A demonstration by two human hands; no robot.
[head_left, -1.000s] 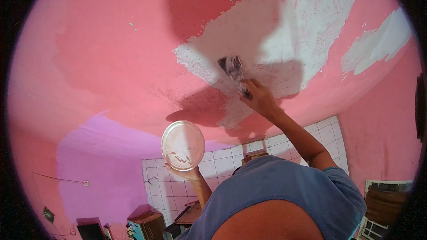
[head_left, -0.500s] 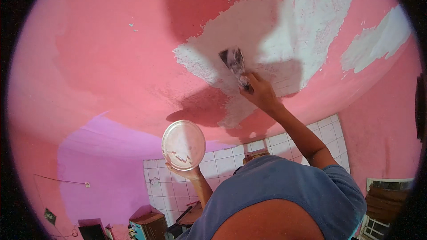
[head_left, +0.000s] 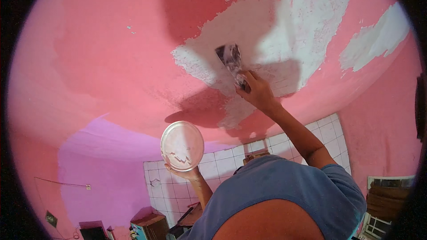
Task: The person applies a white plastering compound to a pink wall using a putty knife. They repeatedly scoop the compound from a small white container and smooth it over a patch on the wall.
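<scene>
The wall [head_left: 111,66] before me is pink, with a broad white patch [head_left: 307,31] spread over its upper right; its edges are ragged and flecked. A smaller patch [head_left: 376,40] stands apart, further right. A dark shadow [head_left: 215,4] falls over part of the pink and part of the big patch. Lower left, the paint turns purple [head_left: 100,164], and a small socket [head_left: 88,187] sits there with a cord running off to the left. White tiles [head_left: 224,166] line the low part of the wall, behind the person in the blue shirt [head_left: 271,180]. A brown cabinet [head_left: 155,227] stands at the lower edge, and a barred window [head_left: 378,226] shows in the right corner.

The one holder in use is a round, pale lid [head_left: 182,135] with a raised rim, held up below the big patch, its face turned into view. Light paste [head_left: 180,157] with a jagged edge lies on it. The left grip [head_left: 187,174] is clasped on its lower edge, most fingers hidden behind. The right grip [head_left: 255,91] is closed round the handle of a smeared scraper [head_left: 230,58], whose blade lies over the big patch.
</scene>
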